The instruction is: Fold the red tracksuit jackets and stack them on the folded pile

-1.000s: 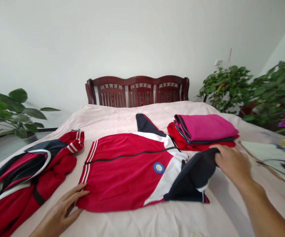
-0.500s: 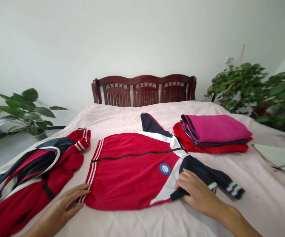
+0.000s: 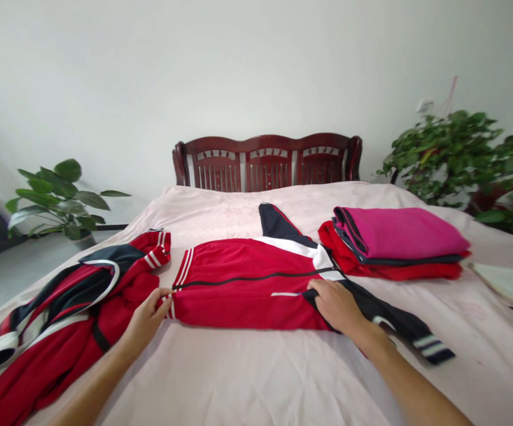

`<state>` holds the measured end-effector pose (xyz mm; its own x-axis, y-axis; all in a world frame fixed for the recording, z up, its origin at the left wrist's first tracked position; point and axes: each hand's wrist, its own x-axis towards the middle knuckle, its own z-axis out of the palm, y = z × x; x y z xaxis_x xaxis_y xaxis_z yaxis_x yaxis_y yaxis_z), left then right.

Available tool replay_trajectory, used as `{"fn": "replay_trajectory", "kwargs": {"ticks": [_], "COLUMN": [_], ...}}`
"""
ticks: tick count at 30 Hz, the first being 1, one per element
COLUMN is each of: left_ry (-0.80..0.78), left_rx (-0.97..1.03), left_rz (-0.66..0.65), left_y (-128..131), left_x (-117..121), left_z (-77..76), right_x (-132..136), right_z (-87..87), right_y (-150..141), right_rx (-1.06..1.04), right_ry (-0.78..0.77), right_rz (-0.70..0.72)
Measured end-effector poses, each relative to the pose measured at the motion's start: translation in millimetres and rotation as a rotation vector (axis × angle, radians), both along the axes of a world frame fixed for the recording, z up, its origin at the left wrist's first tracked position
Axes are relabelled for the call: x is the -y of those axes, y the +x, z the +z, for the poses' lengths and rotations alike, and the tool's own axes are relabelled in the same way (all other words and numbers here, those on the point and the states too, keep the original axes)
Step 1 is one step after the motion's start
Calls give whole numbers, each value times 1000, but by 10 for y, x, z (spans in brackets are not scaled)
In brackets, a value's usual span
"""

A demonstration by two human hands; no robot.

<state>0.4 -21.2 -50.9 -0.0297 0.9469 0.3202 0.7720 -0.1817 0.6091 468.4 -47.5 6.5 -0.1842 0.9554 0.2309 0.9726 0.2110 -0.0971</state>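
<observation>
A red jacket [image 3: 242, 290] with white stripes and dark navy panels lies on the pink bed sheet [image 3: 256, 378], its near side folded over toward the zipper. My left hand [image 3: 147, 316] pinches the striped hem at the jacket's left end. My right hand [image 3: 336, 305] is closed on the folded edge at the right end, near the white panel. A navy sleeve [image 3: 409, 331] with a striped cuff trails out to the right beside my right forearm.
A crumpled red, navy and white garment [image 3: 61, 319] lies at the left. A folded stack, magenta on red [image 3: 398, 242], sits at the right. A dark wooden bench [image 3: 267, 163] stands behind the bed. Potted plants [image 3: 451, 154] flank both sides. A flat pale sheet [image 3: 509, 283] lies at the far right.
Both hands lifted the jacket's near half and folded it over away from me. The badge is now covered. The camera view has shifted a little to the left.
</observation>
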Motion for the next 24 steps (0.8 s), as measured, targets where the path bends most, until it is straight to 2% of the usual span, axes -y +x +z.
{"fn": "replay_trajectory", "kwargs": {"ticks": [5, 10, 13, 15, 18, 20, 21, 24], "left_ry": [-113, -180, -87, 78, 227, 207, 189, 170], "left_rx": [-151, -282, -398, -474, -511, -539, -564, -637], "left_rz": [121, 159, 161, 62, -248, -410, -447, -442], "left_y": [159, 197, 304, 446, 705, 845, 893, 947], "left_x": [-226, -184, -105, -42, 46, 86, 100, 113], "left_z": [-1, 53, 185, 265, 267, 164, 91, -135], "right_x": [-230, -301, -326, -338, -357, -377, -388, -397], "right_z": [-115, -347, -429, -447, -440, -416, -397, -303], "right_y": [-22, 28, 29, 15, 6, 38, 73, 263], "right_rx": [60, 114, 122, 116, 92, 54, 19, -165], "right_ry": [6, -19, -17, -13, -20, -61, -99, -203], "right_rz": [35, 9, -11, -14, -11, 2, 23, 122]}}
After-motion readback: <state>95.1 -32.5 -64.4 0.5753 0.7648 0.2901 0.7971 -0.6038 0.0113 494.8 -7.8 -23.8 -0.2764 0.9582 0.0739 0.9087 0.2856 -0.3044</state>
